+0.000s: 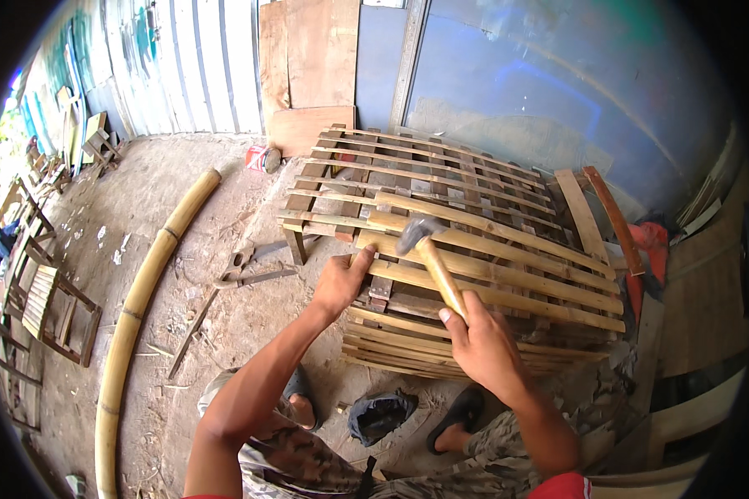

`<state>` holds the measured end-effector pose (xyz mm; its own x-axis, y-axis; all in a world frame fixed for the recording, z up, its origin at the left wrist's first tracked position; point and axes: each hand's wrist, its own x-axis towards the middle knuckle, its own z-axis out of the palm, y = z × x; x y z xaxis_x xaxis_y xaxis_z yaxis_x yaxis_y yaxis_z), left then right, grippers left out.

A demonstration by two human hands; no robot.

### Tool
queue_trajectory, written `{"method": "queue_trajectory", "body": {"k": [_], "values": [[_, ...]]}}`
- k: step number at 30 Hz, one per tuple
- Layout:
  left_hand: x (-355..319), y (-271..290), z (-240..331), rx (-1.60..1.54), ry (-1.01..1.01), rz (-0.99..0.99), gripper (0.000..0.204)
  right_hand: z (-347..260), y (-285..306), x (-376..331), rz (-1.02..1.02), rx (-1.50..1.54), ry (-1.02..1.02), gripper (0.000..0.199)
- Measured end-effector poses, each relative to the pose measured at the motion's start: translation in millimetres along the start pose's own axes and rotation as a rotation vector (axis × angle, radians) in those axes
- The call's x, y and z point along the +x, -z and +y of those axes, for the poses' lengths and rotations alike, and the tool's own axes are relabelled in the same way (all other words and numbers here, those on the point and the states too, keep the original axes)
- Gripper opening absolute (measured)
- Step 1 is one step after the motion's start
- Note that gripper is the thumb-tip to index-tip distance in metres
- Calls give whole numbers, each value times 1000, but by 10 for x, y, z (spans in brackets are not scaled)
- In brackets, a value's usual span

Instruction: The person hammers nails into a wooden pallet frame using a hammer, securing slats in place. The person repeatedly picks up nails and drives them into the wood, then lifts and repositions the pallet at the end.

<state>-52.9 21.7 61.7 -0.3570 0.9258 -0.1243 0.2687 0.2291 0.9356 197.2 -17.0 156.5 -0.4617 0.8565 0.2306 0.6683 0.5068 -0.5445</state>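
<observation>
Above the bamboo slats [516, 274], the right hand [484, 339] has its grip closed round a hammer [443, 277], whose blurred head hides part of them; the left hand [339, 284] sets its thumb on one slat's end, fingers mostly hidden, so whether that grip closes cannot be told.

Hammer [443, 274]: grey head, yellow handle. Bamboo slats [487, 225]: pale yellow. Bamboo pole [143, 281]: straw-yellow, darker node rings. Trousers [295, 461]: camouflage. Can [259, 159]: red and white.
</observation>
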Motion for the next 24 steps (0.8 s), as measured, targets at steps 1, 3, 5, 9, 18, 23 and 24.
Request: {"method": "queue_trajectory", "body": {"k": [1, 3, 5, 9, 18, 23, 24], "values": [[-19, 6, 11, 14, 9, 10, 76, -41, 13, -3, 36, 46, -23, 20], [-21, 10, 8, -1, 5, -7, 76, -155, 72, 16, 158, 116, 45, 23], [-28, 20, 6, -7, 8, -10, 76, -186, 24, 26, 279, 167, 134, 25], [-6, -20, 21, -14, -1, -15, 76, 46, -149, -23, -72, -56, 58, 24], [-41, -26, 55, -38, -7, -23, 66, -40, -68, 32, 206, 218, 66, 21], [1, 5, -11, -22, 4, 4, 76, 183, -151, -34, -19, 2, -9, 26], [-38, -8, 3, -6, -16, 31, 75, 167, -90, -39, 7, -18, 9, 26]]}}
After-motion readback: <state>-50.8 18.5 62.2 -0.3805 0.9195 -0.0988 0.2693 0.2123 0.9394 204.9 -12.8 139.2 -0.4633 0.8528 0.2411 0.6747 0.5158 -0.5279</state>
